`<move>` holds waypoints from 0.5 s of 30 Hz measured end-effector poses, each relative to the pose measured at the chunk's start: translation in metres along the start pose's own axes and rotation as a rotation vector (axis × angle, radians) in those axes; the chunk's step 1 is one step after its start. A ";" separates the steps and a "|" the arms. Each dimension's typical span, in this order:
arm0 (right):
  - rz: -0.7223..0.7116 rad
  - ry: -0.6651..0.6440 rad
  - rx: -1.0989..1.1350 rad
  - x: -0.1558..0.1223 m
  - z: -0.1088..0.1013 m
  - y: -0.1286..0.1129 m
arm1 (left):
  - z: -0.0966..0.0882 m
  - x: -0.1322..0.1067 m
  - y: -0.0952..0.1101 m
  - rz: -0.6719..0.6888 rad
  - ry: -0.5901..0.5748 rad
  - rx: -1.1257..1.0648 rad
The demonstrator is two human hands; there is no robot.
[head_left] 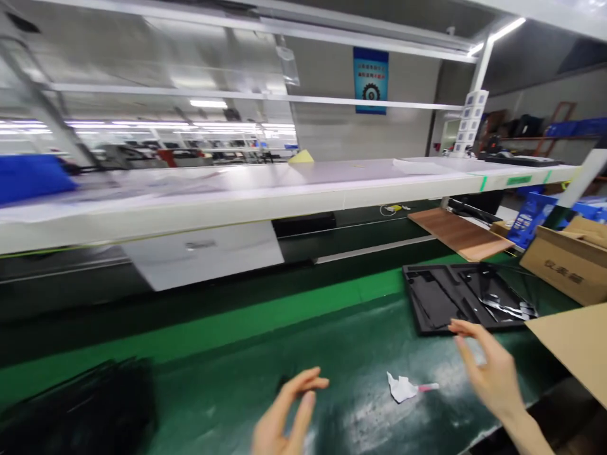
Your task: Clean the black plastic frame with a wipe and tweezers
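My left hand [289,414] hovers above the green bench mat, its fingers curved and apart with nothing between them. A small dark object [283,382], too blurred to name, lies just behind those fingers. Over to the right, my right hand [490,366] is also raised, thumb and fingers apart and holding nothing. It is nearest to a black foam tray [427,325] with cut-out slots and some shiny metal pieces [509,306] in it. Between both hands lie a crumpled white paper [402,388] and a thin red-and-white stick-like item [428,387].
A blurred black pile [80,411] sits at the left front. Cardboard boxes [564,265] and a brown wooden board [459,232] stand at the right. A long white shelf [284,205] crosses above the green mat [227,379], with a blue bin [35,178] on it.
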State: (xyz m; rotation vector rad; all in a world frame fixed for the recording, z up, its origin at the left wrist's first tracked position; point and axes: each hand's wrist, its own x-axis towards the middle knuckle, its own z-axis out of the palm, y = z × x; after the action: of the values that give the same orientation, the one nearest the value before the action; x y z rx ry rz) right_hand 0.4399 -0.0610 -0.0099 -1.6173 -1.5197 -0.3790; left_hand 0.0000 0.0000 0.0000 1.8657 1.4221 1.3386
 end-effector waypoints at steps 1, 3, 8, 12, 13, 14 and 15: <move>0.003 -0.050 -0.048 -0.008 0.008 0.009 | 0.027 -0.006 -0.007 -0.011 -0.123 -0.070; 0.007 -0.122 -0.153 -0.023 0.029 0.029 | 0.077 -0.026 -0.017 -0.043 -0.292 -0.178; 0.054 -0.147 -0.306 -0.047 0.078 0.064 | 0.141 -0.065 -0.022 0.001 -0.385 -0.246; 0.057 -0.096 -0.309 -0.042 0.091 0.064 | 0.152 -0.062 -0.024 0.000 -0.410 -0.252; 0.059 -0.063 -0.304 -0.040 0.092 0.063 | 0.152 -0.060 -0.025 -0.007 -0.418 -0.255; 0.056 -0.031 -0.294 -0.037 0.092 0.063 | 0.153 -0.058 -0.027 -0.016 -0.427 -0.260; 0.044 -0.008 -0.277 -0.035 0.092 0.062 | 0.152 -0.058 -0.028 -0.028 -0.437 -0.268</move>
State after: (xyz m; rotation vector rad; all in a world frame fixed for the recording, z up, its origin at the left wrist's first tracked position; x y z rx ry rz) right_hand 0.4598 -0.0088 -0.1116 -1.8642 -1.4855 -0.5800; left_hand 0.1200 -0.0108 -0.1132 1.8065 0.9905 0.9712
